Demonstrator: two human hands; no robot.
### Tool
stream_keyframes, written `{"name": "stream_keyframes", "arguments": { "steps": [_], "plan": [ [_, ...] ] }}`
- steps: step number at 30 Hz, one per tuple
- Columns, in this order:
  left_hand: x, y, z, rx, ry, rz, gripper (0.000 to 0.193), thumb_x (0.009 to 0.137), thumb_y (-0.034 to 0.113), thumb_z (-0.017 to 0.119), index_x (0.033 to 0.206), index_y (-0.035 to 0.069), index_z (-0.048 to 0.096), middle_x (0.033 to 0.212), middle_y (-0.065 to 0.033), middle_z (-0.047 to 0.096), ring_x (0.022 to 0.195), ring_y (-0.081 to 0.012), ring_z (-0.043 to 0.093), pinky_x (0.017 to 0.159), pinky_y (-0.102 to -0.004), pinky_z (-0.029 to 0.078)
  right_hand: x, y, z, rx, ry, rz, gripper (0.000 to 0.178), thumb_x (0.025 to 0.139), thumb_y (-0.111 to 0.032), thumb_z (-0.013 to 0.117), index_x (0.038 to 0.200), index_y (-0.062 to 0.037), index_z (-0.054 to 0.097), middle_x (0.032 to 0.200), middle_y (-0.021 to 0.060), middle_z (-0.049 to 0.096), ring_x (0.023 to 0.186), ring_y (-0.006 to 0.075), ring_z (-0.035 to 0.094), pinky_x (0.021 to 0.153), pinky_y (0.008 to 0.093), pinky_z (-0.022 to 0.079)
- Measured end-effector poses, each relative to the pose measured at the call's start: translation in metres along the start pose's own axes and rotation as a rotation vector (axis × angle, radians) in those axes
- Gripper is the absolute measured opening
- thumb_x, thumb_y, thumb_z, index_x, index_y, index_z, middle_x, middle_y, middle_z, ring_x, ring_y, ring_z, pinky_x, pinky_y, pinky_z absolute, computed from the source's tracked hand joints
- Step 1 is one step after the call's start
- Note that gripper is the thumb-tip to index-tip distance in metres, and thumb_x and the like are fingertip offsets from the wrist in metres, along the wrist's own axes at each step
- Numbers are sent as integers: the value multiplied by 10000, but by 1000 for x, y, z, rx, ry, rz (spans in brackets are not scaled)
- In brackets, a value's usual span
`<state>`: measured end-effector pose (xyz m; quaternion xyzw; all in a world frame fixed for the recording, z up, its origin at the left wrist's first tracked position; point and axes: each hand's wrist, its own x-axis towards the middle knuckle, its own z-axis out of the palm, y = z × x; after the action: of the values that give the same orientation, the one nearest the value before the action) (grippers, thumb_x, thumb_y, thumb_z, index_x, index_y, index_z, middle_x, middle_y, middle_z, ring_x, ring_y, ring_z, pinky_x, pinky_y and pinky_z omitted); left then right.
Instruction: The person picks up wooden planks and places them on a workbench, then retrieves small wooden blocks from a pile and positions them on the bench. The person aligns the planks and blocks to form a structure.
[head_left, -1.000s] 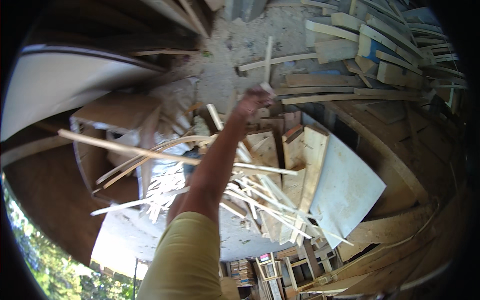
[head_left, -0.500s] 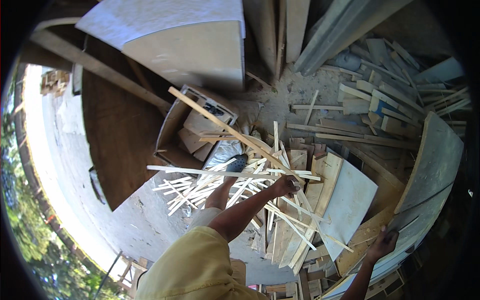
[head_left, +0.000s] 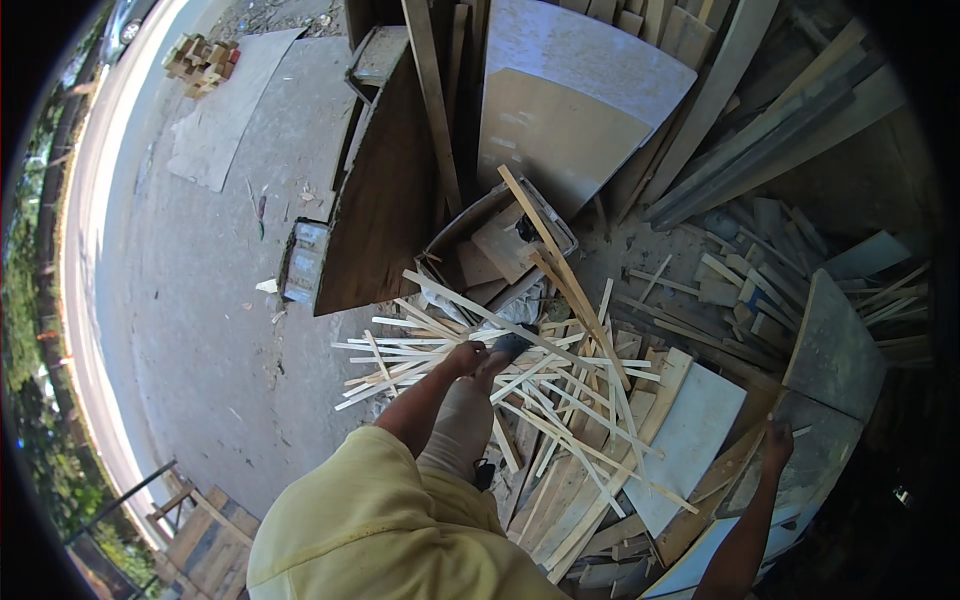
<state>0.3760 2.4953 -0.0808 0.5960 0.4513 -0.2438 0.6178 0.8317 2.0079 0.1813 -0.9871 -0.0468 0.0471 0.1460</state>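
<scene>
Thin wooden strips [head_left: 520, 370] heaped on the ground, just near of the scrap-filled bin [head_left: 500, 250]; left hand [head_left: 465, 357], lowered from its earlier far reach, now down among them, fingers curled but grip unclear; right hand [head_left: 775, 447] resting on a board edge [head_left: 740, 470].

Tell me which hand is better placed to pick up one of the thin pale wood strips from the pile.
Left. The left hand is right at the pile of thin wood strips, while the right hand is off at a flat board's edge, away from them.
</scene>
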Motion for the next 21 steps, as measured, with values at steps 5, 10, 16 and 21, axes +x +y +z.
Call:
{"name": "stream_keyframes", "arguments": {
  "steps": [5,10,16,21],
  "plan": [
    [-61,-93,-73,234,165,-10,316,751,356,612,789,43,640,712,-117,639,680,-227,630,661,-351,494,-134,-37,-28,197,3,-56,290,834,-284,608,841,0,553,767,75,562,724,171,514,701,301,421],
    [-154,-179,-71,96,256,0,336,680,351,659,799,37,645,724,-110,645,645,-217,612,656,-339,489,-390,2,6,261,-158,125,258,845,-275,607,873,-20,590,823,66,597,736,179,546,686,303,437],
    [-277,-341,-53,709,-57,119,440,588,416,729,814,44,670,801,-151,654,776,-296,610,712,-382,477,-695,100,54,429,-614,550,349,792,-330,661,958,-27,609,789,61,611,693,159,607,527,290,478],
    [-337,-390,-101,557,98,-90,439,646,402,717,852,19,655,755,-127,652,638,-225,617,650,-358,493,-809,153,26,534,-651,785,427,824,-374,611,1077,-38,540,923,86,607,778,234,607,643,392,488]
  ]
}}
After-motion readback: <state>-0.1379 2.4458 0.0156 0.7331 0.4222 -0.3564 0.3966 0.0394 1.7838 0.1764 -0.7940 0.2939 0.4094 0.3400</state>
